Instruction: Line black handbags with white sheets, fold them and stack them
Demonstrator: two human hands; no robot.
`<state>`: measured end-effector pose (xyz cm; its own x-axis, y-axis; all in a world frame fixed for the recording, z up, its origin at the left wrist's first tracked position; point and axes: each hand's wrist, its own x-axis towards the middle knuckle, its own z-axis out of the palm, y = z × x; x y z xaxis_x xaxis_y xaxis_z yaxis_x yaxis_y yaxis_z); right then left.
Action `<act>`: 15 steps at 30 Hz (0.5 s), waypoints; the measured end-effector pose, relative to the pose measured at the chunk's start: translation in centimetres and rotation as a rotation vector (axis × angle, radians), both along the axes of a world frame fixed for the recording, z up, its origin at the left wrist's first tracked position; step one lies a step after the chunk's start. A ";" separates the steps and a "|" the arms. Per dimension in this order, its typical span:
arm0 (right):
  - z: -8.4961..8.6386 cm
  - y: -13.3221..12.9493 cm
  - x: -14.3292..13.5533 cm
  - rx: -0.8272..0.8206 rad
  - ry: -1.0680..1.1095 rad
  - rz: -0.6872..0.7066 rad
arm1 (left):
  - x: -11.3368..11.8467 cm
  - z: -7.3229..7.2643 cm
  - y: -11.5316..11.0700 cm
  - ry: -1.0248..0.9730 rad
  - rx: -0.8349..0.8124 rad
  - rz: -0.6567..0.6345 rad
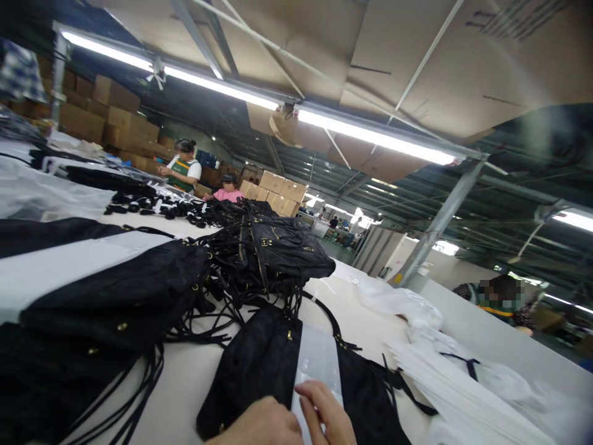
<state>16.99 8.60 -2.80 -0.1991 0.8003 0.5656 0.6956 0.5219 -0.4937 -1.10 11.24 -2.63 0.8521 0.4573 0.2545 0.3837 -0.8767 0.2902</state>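
A black bag (254, 364) with gold-coloured fittings lies on the table in front of me. A white, partly see-through strip (319, 355) runs across it. At the bottom edge, my left hand (266, 425) rests over the bag beside the strip, its fingers curled; what they hold, if anything, is hidden. My right hand (328, 417) touches the strip with its fingers stretched out and slightly apart. Black straps (412, 395) trail from the bag to the right.
More black bags (125, 296) lie at left, one crossed by a white band (78, 262). Further back rises a bag pile (287, 244) with dangling cords. White sheets (458, 389) and crumpled plastic (398, 300) cover the right side. Other people (185, 170) work beyond the table.
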 end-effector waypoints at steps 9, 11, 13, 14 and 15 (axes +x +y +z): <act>-2.3 2.5 -14.1 0.122 -0.299 -0.382 | -11.4 -1.0 6.1 -0.816 -0.862 0.668; -4.6 3.3 -14.6 0.166 -0.305 -0.356 | -10.7 -3.2 7.3 -0.830 -0.938 0.633; -6.0 3.8 -14.3 0.201 -0.258 -0.279 | -9.8 -4.3 8.0 -0.877 -0.982 0.585; -6.2 3.9 -14.1 0.207 -0.224 -0.235 | -9.5 -4.4 8.1 -0.902 -0.998 0.560; -6.2 3.9 -13.9 0.209 -0.189 -0.189 | -9.3 -4.4 8.2 -0.922 -1.008 0.535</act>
<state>3.09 12.46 -9.05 -0.1754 0.7039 0.6883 0.8585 0.4516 -0.2431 -10.36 19.45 -6.99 0.2442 0.9697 -0.0084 -0.0659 0.0252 0.9975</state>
